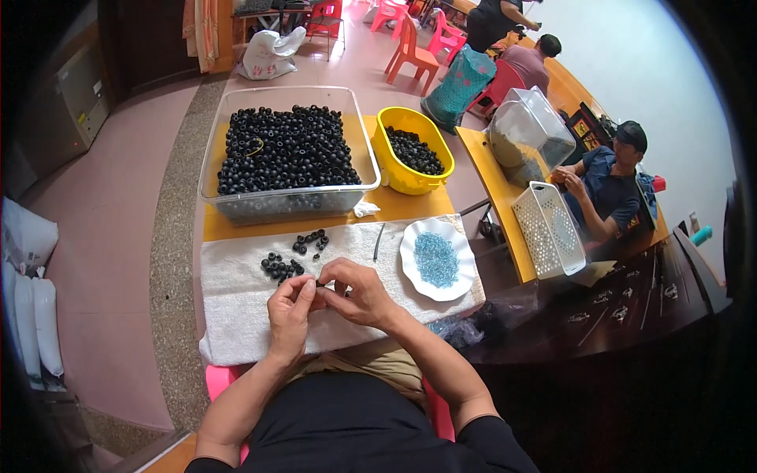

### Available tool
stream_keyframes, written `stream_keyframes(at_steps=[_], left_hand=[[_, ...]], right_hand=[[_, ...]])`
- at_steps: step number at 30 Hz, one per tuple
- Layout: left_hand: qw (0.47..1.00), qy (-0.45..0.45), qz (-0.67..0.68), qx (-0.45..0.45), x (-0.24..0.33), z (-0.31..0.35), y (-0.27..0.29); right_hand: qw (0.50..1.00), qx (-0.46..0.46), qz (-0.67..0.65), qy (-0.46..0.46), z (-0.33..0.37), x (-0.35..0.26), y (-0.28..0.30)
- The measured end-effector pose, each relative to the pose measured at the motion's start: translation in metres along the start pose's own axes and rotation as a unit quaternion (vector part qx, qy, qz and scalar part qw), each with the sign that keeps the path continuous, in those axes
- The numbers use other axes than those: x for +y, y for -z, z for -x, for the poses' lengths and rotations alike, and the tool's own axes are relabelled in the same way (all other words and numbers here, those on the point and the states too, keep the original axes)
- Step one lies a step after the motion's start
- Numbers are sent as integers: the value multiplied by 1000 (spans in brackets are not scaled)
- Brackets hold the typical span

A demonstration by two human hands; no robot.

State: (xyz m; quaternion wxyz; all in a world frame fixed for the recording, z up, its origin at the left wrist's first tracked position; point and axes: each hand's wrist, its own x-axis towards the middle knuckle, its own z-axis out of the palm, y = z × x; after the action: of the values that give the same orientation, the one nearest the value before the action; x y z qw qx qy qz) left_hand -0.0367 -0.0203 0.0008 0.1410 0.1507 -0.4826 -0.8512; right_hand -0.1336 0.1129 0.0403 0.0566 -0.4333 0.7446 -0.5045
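Pinching a black bead [319, 282] between both sets of fingertips, you hold it just above the white towel [236, 307], near the small loose pile of black beads [280, 266]. Your left hand [290, 311] and right hand [359, 293] are each closed on it, touching. This looks like the threading step; whether a string runs through is too small to tell. Next, you'd need a steady, fine alignment, with the white plate of blue beads [436, 258] within your right hand's reach.

White sacks [31, 292], left floor edge
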Motion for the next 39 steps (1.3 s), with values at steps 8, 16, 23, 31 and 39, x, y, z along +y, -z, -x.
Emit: stream_keyframes(at_steps=[8,16,23,31,39], left_hand=[[998,21,43,-44,0,2,-2],[997,21,42,-55,0,4,-3],[998,18,22,-51,-1,5,-5],[996,48,59,-49,-2,6,-3],[994,75,71,-42,1,6,-3]], right_hand=[[999,9,-4,44,5,0,-1],[1000,14,-12,-7,12,-5,-1],[997,40,21,56,18,1,-3],[997,48,31,49,25,-1,-1],[997,53,40,40,28,-3,-1]])
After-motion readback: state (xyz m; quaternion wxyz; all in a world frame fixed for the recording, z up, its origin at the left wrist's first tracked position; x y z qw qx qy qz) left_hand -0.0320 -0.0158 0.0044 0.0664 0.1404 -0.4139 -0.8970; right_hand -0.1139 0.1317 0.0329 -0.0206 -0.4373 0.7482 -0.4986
